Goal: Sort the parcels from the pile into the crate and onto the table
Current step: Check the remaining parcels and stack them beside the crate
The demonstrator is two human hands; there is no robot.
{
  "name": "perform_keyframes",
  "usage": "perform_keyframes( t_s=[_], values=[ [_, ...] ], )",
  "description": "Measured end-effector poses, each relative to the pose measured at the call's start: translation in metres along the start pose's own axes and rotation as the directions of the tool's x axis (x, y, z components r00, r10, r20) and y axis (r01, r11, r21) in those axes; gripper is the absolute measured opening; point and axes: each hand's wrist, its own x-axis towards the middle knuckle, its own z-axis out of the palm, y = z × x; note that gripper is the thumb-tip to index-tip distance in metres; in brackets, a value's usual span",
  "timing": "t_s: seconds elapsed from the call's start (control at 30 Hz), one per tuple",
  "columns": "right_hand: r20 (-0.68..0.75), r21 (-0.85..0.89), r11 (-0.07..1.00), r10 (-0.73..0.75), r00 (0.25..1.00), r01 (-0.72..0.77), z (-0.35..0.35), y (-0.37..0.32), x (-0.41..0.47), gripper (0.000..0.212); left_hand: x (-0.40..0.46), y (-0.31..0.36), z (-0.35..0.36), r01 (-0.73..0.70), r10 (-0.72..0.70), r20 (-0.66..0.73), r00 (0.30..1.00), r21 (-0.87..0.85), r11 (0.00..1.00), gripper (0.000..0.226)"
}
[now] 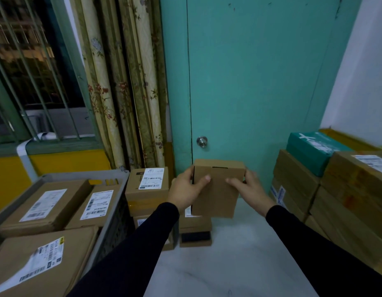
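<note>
Teal door (pixel 260 82) and floral curtain (pixel 126 82) back a pale marbled desk (pixel 228 264). Above it a plain, matte, rectangular cardboard parcel (pixel 217 189) is held, clamped between the fingers of the left hand (pixel 184 190) and right hand (pixel 253 189). Labelled flat boxes (pixel 46 204) are seen in the grey crate (pixel 113 232).

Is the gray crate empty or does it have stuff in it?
Not empty. The gray crate holds at least three brown parcels with white labels.

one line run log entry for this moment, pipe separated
held: small plain brown cardboard box | left hand: grips left edge | right hand: grips right edge | position: above white table | grey plastic crate: holds labelled parcels
</note>
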Motion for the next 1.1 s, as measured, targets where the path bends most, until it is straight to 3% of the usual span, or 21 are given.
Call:
perform_keyframes(
  t_s=[0.13,0.23,0.4,0.57,0.7,0.87,1.1],
  values=[
    [0.006,-0.035,0.999,-0.013,1.0,0.013,-0.002,-0.003,-0.003,0.044,-0.003,0.006,-0.001,0.037,-0.031,0.082,0.996,-0.07,0.997,0.041],
    [0.079,0.093,0.995,0.031,0.996,-0.039,0.0,0.003,-0.005,0.044,-0.003,0.004,0.001,0.112,-0.095,0.125,0.988,-0.141,0.984,0.035],
    [0.215,0.353,0.902,0.182,0.959,-0.25,0.004,0.014,-0.006,0.042,0.0,-0.006,0.002,0.26,-0.255,0.053,0.966,-0.255,0.932,0.027],
    [0.161,0.301,0.924,0.193,0.968,-0.234,0.02,0.025,-0.003,0.054,-0.002,-0.019,0.009,0.326,-0.321,0.063,0.945,-0.264,0.908,0.051],
    [0.18,0.23,0.937,0.224,0.958,-0.263,0.032,0.036,-0.003,0.033,-0.002,-0.034,0.013,0.381,-0.386,0.032,0.922,-0.252,0.89,0.048],
    [0.204,0.193,0.937,0.253,0.946,-0.292,0.045,0.054,-0.002,0.027,0.004,-0.058,0.017,0.419,-0.441,-0.032,0.897,-0.26,0.87,0.05],
    [0.228,0.148,0.933,0.289,0.93,-0.327,0.072,0.098,0.009,0.04,0.013,-0.109,0.041,0.477,-0.554,-0.174,0.814,-0.343,0.809,0.042]
  ],
)
